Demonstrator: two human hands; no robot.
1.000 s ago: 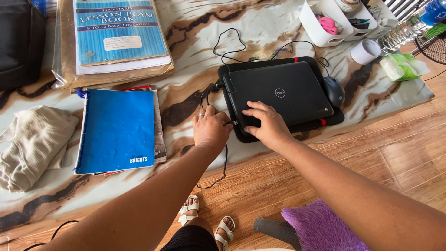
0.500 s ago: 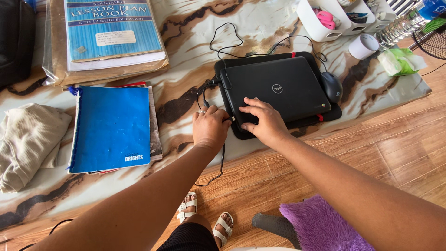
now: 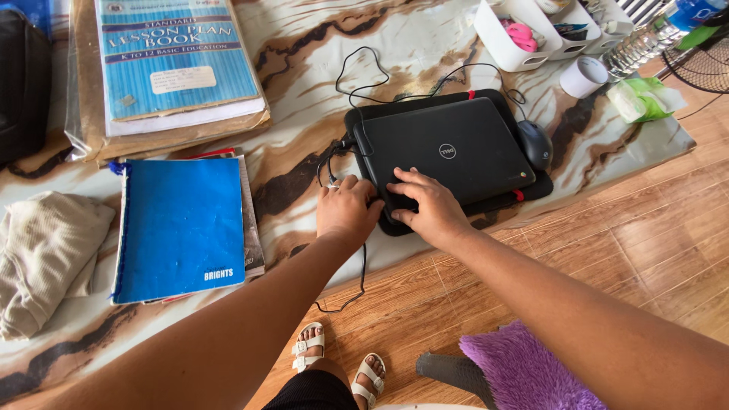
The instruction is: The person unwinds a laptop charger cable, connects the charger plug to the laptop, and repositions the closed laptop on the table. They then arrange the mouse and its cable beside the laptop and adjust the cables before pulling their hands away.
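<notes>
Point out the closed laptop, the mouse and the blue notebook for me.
closed laptop (image 3: 456,144): head view, on the middle of its black lid.
mouse (image 3: 534,143): head view, on its rounded top, at the laptop's right edge.
blue notebook (image 3: 182,224): head view, on the middle of its plain blue cover.

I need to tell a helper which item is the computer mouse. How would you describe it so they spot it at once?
Find the closed black laptop on the marble-patterned table, under the right hand. The mouse sits on the black pad against the laptop's right edge. It is the only small, rounded dark thing there.
</notes>
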